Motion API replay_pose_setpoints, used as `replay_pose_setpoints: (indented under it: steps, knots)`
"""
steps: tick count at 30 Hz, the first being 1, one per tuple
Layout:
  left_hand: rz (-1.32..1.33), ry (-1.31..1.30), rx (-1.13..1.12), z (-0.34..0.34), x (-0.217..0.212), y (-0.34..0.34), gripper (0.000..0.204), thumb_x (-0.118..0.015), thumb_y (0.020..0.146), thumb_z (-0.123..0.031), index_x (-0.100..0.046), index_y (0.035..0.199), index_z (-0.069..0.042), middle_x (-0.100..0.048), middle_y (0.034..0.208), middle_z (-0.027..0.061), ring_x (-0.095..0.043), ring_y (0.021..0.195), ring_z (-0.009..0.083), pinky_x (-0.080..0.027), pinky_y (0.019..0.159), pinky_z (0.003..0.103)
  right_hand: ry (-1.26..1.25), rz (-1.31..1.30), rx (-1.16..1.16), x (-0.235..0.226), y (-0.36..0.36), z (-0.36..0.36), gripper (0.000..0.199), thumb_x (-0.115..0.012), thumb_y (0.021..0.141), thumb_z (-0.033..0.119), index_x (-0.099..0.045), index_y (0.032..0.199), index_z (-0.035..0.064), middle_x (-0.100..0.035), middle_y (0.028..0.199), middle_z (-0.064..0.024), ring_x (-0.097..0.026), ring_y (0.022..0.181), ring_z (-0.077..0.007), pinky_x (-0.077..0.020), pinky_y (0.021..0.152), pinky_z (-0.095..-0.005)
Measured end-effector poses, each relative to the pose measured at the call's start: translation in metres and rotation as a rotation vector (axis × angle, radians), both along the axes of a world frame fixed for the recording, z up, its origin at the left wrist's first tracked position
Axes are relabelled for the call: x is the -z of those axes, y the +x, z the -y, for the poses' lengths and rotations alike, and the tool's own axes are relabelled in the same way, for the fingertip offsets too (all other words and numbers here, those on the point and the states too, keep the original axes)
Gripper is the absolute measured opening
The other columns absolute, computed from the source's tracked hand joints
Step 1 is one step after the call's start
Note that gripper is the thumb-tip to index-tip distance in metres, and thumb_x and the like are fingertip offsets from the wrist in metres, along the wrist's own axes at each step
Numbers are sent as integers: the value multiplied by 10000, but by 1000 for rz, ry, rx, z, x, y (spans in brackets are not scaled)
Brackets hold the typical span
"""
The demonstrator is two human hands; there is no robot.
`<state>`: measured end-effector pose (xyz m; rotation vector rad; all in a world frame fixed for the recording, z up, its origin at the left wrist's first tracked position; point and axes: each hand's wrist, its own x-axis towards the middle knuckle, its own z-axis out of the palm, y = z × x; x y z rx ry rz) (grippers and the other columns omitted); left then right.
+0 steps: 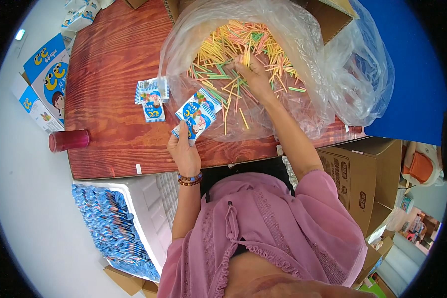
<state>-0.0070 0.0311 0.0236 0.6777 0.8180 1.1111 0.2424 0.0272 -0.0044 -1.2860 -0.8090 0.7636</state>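
Observation:
My left hand is closed on a small blue-and-white packet, holding it by its lower end just above the table. My right hand reaches into a large clear plastic bag that lies spread open. Its fingers are pinched around a few yellow sticks. Around it in the bag lie many thin candy-coloured sticks in yellow, pink and green. Left of the held packet, several similar packets rest overlapping on the red wood-grain table.
A dark pink cylinder sits at the table's left edge, below a printed blue-and-white box. A white foam box beside me holds rows of blue packets. An open cardboard carton stands to my right.

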Motion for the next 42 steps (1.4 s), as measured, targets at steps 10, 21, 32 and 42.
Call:
replay_pose_setpoints:
  steps: [10,21,32,42]
  knots:
    - [9,-24,25,2,1,2,183,-553,956,-135,-641,984,23,-671,973,59,-641,847,106,-517,771,263,-183,637,93,11,-4,7,237,-541,923,176,-540,1093,10,-596,1059,-162,-524,1025,-303,-338,994,-421]
    - [127,-136,131,2,-6,31,178,-546,964,-164,-632,995,-12,-667,990,35,-626,881,90,-497,786,260,230,-204,23,-27,-16,24,175,-418,987,172,-506,1063,41,-632,1049,-168,-561,1095,-304,-354,1000,-420]
    - [90,-135,98,10,-3,45,176,-546,966,-228,-606,1016,-70,-653,1015,11,-601,913,109,-468,771,286,608,-458,22,-76,-92,29,138,-400,981,146,-444,1079,58,-620,1082,-219,-507,1193,-362,-284,1081,-504]
    - [207,-55,37,11,-6,45,185,-533,969,-169,-631,1040,-29,-666,1010,33,-632,889,108,-512,772,273,406,-339,24,-69,-120,39,146,-397,995,158,-431,1085,49,-533,1250,-225,-405,1297,-306,-274,1088,-426]
